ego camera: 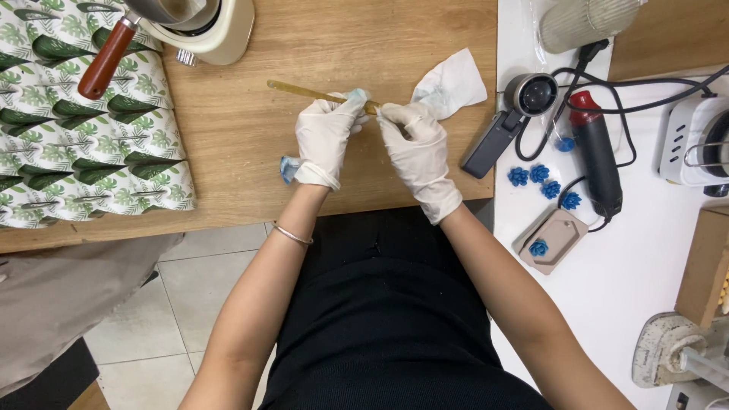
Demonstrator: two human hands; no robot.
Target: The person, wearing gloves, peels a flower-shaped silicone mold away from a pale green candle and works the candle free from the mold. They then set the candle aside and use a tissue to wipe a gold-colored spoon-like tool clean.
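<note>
Both my hands wear white gloves over a wooden table (250,144). My left hand (326,137) pinches a thin yellowish wooden stick (304,92) near its right end; the stick lies almost level and points left. My right hand (414,148) is closed on a white paper tissue (452,83) and presses it against the stick's end, so the tip is hidden. A small blue piece (288,168) shows beside my left wrist.
A cream pot warmer (216,34) with a red-handled pan (106,61) stands at the back left beside a leaf-print cloth (83,144). On the white table (623,266) to the right lie several blue flower pieces (541,181), a tan mould (554,239), a red-and-black heat tool (596,156) and cables.
</note>
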